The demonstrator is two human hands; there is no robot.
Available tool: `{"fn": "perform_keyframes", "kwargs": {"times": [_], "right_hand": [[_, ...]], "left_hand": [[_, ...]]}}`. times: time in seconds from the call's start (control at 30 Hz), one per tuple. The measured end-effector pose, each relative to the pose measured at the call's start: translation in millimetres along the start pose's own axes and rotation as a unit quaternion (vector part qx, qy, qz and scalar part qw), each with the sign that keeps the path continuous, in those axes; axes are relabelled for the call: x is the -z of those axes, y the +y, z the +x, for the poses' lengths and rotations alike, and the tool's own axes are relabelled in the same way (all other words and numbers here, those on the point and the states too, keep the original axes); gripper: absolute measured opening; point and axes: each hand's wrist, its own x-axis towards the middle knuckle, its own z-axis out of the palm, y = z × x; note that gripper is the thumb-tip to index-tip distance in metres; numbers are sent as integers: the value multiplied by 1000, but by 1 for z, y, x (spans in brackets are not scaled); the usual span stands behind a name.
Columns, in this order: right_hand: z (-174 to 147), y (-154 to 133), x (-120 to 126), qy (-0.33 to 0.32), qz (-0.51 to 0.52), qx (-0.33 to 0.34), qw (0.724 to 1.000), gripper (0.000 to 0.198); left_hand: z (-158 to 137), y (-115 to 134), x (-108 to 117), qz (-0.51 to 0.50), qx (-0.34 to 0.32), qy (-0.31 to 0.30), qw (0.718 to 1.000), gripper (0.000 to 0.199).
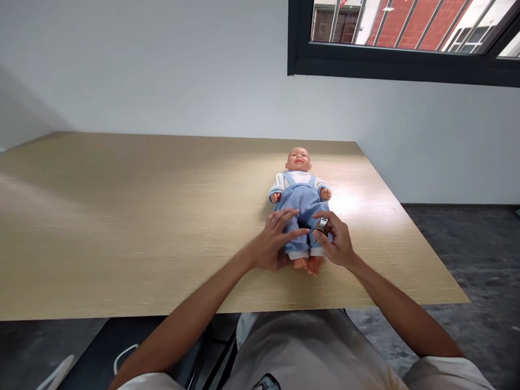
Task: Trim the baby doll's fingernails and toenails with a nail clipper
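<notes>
A baby doll [301, 195] lies on its back on the wooden table, head away from me and bare feet towards me. It wears light blue overalls over a white top. My left hand [277, 238] rests on the doll's leg at the left, fingers spread and gripping nothing. Over the other leg, my right hand [335, 238] is closed, thumb and fingers curled around a small silver metal piece [323, 223]. Its exact kind is too small to make out, and my fingers partly hide it.
The wooden table [142, 216] has its right edge not far from the doll and its front edge close to my body. A dark chair [134, 346] stands below the front edge. Behind are a white wall and a dark-framed window [385, 59].
</notes>
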Motion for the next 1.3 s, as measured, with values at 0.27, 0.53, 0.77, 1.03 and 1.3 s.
{"fn": "perform_keyframes", "kwargs": {"times": [0.27,0.53,0.77,1.03,1.3], "right_hand": [[-1,2,-1,14,-4,-2,1000,64],[-1,3,0,-27,-13,-1,1000,61],[3,-3,0,-55,102,-59,992,69],[6,-11,10,-231,183,-87,952,75],[16,5,3,17,162,-14,987,74]], "left_hand": [[1,16,-16,65,-50,37,996,25],[1,-7,-23,-54,11,107,993,81],[12,-10,-12,-85,83,187,975,85],[9,0,1,-108,154,188,964,80],[0,-19,-2,-186,78,126,971,104]]}}
